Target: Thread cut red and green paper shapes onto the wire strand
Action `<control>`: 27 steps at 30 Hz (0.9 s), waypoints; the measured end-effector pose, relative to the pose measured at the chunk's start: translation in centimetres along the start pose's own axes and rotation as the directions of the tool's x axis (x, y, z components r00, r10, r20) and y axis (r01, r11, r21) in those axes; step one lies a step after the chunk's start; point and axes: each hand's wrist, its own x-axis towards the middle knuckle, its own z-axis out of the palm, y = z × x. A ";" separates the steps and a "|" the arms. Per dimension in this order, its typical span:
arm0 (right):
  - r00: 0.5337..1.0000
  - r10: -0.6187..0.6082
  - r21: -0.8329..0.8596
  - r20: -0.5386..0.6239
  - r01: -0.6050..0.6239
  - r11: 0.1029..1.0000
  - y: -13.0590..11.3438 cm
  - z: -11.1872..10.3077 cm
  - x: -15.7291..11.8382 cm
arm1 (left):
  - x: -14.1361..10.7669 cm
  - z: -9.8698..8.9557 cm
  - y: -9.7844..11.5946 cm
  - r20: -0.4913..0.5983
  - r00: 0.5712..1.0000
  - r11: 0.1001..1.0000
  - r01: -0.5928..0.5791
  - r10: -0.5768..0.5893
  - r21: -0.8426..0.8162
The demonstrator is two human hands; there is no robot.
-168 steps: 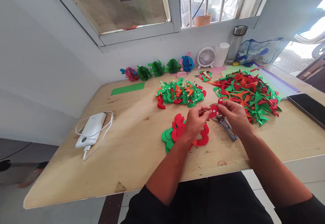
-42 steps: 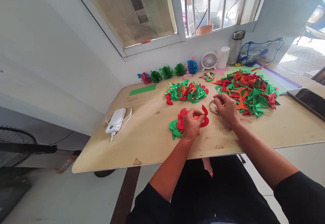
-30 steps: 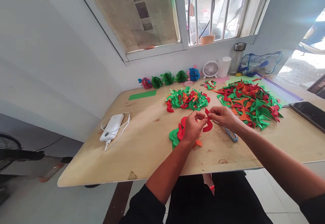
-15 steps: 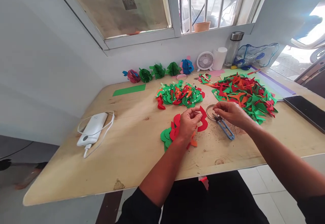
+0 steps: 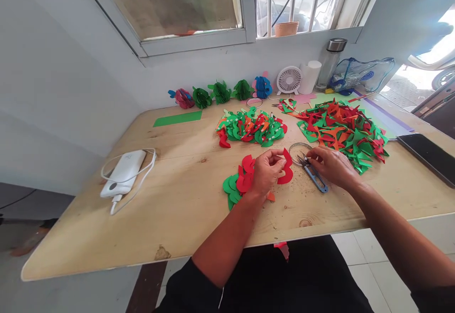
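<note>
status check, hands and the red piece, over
Left hand pinching red foam cutout. Right hand down on blue thread snips beside tape ring. Small cutout stack under left wrist.

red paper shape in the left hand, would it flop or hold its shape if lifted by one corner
The red paper shape is a thin flat cutout, so it probably bends a little but mostly keeps its curve. It looks very light: the left hand pinches it with fingertips only. Thin arms like these likely crease or tear if tugged, and a breeze from the small fan might shift it.
</note>
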 end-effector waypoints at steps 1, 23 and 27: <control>1.000 -0.008 -0.008 -0.003 0.008 1.000 0.1 0.2 0.0 | 0.0 0.0 0.0 0.005 1.000 1.000 0.005 -0.005 0.003; 1.000 -0.003 0.000 0.001 0.003 1.000 0.1 0.7 -0.2 | -0.3 0.4 -0.7 0.118 0.991 0.990 -0.078 0.064 0.118; 0.999 -0.032 -0.022 0.010 0.033 0.999 0.1 0.6 -0.2 | -0.2 0.8 -1.7 0.229 0.957 0.936 -0.237 0.179 0.261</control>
